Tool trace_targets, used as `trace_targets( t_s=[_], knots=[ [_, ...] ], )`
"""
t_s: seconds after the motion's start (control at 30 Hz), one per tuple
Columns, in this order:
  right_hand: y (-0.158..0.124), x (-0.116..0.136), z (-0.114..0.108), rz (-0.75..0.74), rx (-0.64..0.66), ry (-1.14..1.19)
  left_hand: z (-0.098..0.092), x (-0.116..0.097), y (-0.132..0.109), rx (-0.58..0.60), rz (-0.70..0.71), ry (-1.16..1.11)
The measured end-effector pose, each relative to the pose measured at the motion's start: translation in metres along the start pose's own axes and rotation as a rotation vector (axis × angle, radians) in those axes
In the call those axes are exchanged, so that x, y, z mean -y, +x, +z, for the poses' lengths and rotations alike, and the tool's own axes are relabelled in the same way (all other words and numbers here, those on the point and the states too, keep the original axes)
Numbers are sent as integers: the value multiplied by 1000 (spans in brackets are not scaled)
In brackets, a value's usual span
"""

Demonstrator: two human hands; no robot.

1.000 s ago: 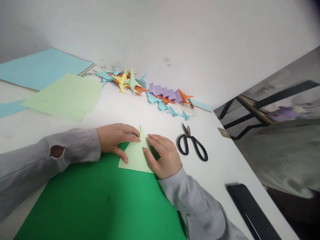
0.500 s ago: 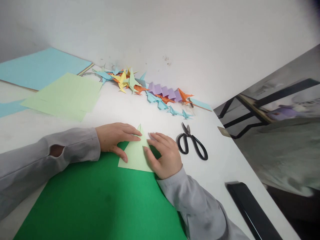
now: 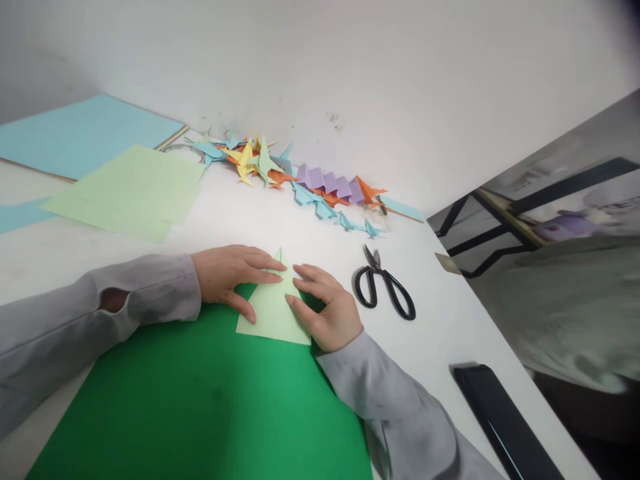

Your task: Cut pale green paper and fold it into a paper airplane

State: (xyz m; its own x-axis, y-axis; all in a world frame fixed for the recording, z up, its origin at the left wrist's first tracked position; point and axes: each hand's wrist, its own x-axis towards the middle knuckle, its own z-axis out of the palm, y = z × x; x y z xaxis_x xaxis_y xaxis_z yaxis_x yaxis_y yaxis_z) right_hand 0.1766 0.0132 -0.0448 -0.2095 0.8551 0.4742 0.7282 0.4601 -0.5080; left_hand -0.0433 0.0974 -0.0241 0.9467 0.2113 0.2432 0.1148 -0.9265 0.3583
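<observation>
A pale green folded paper triangle (image 3: 270, 313) lies on a large dark green sheet (image 3: 200, 400) on the white table. My left hand (image 3: 230, 277) rests flat on the triangle's left edge, fingers stretched toward its tip. On the right edge my right hand (image 3: 327, 307) presses down with its fingers extended and slightly curled. Both arms wear grey sleeves.
Black scissors (image 3: 385, 290) lie just right of my right hand. A row of coloured origami pieces (image 3: 300, 180) lines the wall. A pale green sheet (image 3: 130, 193) and a light blue sheet (image 3: 80, 133) sit far left. A black flat object (image 3: 505, 420) lies near the table's right edge (image 3: 500, 320).
My right hand has shifted slightly down the triangle's right edge. The left hand and the paper stay in place.
</observation>
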Motion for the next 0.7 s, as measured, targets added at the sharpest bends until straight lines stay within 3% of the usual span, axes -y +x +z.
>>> trace_targets(
  t_s=[0.3, 0.7],
  knots=[
    [0, 11, 1, -183, -57, -219, 0, 1, 1, 0, 9, -13],
    [1, 6, 0, -178, -64, -153, 1, -2, 2, 6, -27, 51]
  ],
)
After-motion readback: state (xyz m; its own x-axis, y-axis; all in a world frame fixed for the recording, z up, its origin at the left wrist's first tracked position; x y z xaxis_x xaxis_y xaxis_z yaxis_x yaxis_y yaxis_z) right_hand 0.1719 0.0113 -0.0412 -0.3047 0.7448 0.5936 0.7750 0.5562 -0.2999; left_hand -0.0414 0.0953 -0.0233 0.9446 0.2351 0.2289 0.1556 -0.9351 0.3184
